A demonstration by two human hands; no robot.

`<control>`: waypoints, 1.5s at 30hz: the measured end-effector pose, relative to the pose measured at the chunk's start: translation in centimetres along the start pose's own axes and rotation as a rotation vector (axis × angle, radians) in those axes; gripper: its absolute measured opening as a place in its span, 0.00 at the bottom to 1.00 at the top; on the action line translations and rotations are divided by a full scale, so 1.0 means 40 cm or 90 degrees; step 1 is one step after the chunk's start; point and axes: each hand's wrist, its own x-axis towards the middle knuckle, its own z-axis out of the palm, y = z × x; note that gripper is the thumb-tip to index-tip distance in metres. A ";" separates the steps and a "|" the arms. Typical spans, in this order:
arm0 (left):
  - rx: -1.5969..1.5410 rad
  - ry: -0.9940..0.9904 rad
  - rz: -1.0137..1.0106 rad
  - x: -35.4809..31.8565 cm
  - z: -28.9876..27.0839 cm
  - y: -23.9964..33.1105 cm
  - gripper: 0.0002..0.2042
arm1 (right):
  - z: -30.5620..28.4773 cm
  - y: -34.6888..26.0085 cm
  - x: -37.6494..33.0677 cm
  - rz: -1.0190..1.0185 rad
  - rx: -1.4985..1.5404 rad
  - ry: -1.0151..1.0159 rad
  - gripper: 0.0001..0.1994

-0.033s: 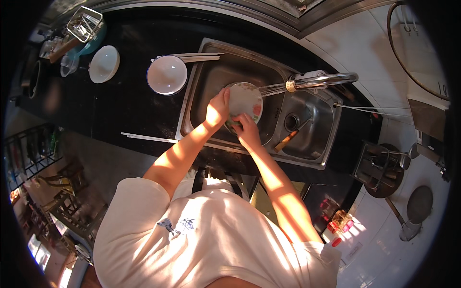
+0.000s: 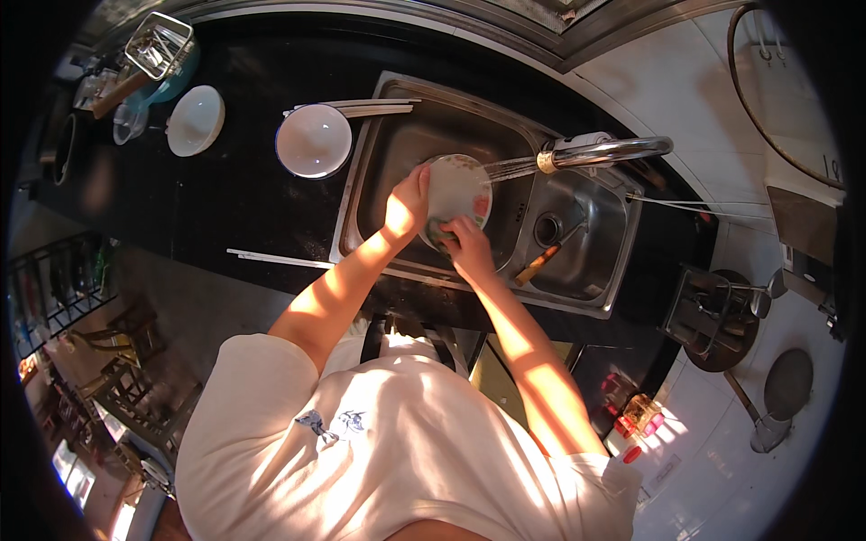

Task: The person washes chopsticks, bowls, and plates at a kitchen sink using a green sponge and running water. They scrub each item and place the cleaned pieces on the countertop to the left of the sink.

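Observation:
Over the larger sink basin (image 2: 379, 171), a white plate (image 2: 460, 194) with a floral rim is tilted up. My left hand (image 2: 408, 203) grips its left edge. Closed fingers of my right hand (image 2: 469, 245) press a green scouring pad (image 2: 439, 233) against the plate's lower part; most of the pad is hidden under them. Thin streams of water run from the chrome faucet (image 2: 613, 151) towards the plate's upper right.
A knife-like tool with a yellow-brown handle (image 2: 538, 265) lies in the smaller basin (image 2: 586, 266). Left of the sink are a white bowl (image 2: 313, 142), another white bowl (image 2: 196, 121), chopsticks (image 2: 374, 109) and a pair of pale sticks (image 2: 278, 259). A wire basket (image 2: 161, 45) stands far left.
My right hand has shifted slightly right with the green scouring pad, which now shows a little more. The plate has tilted slightly; my left hand keeps its hold.

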 end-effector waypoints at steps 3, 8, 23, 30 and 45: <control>-0.023 -0.002 0.008 -0.011 -0.011 0.008 0.19 | -0.053 0.076 -0.008 -0.020 -0.155 0.069 0.12; -0.019 -0.102 -0.039 -0.052 0.034 -0.006 0.20 | -0.044 0.016 0.099 0.058 -0.112 0.244 0.12; 0.046 -0.072 -0.043 -0.013 0.021 -0.081 0.16 | -0.135 0.112 0.020 0.175 -0.179 0.181 0.06; -0.356 -0.104 -0.311 -0.070 0.092 -0.148 0.20 | -0.083 0.076 -0.058 0.336 0.596 0.452 0.15; -0.363 -0.447 -0.469 -0.121 0.026 -0.031 0.33 | -0.105 0.112 0.076 0.402 0.936 0.230 0.17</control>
